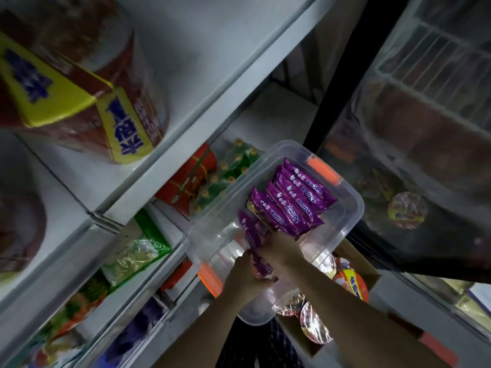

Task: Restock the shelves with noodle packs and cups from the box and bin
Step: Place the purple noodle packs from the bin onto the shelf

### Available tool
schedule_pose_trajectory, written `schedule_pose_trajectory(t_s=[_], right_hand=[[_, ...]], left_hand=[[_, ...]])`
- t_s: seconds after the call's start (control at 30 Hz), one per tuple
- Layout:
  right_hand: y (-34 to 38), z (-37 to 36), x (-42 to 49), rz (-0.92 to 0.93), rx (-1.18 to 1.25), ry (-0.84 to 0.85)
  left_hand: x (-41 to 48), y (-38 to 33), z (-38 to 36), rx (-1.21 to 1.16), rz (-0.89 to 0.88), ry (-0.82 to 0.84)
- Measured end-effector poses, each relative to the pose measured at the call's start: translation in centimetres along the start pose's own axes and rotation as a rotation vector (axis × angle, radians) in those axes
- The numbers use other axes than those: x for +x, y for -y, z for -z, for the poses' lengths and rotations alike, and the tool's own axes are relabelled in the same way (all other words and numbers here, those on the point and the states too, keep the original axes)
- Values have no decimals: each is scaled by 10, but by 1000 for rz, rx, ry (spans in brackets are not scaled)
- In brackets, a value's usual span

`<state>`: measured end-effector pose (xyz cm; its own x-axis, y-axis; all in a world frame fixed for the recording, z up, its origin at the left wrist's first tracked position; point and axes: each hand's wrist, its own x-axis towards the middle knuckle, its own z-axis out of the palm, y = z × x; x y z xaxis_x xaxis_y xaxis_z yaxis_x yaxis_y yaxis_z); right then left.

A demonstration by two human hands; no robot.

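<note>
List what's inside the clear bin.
Bin: a row of purple packs standing on edge at the far end; both hands gripping more purple packs near the middle. Hands cover whatever lies beneath them.

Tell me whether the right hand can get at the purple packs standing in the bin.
Probably yes. The right hand is already inside the open bin, right beside the purple packs, with no lid or other thing between. Both hands seem busy holding one pack, though.

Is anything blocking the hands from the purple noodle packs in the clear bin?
Nothing visible does. The bin is open-topped, and both hands are already inside it: the left hand and right hand grip purple packs at the near end of the row of purple packs.
</note>
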<state>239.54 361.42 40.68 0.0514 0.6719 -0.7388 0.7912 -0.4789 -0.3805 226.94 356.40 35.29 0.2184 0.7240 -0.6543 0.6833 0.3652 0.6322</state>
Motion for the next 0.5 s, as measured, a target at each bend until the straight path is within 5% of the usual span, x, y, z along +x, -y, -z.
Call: schedule_pose_trajectory(t_s=[0.2, 0.5], right_hand=[[28, 67, -61, 102, 490, -25], [82, 159, -154, 549, 527, -342]], left_hand=[[-57, -61, 42, -183, -93, -274], [-173, -144, 172, -328, -239, -369]])
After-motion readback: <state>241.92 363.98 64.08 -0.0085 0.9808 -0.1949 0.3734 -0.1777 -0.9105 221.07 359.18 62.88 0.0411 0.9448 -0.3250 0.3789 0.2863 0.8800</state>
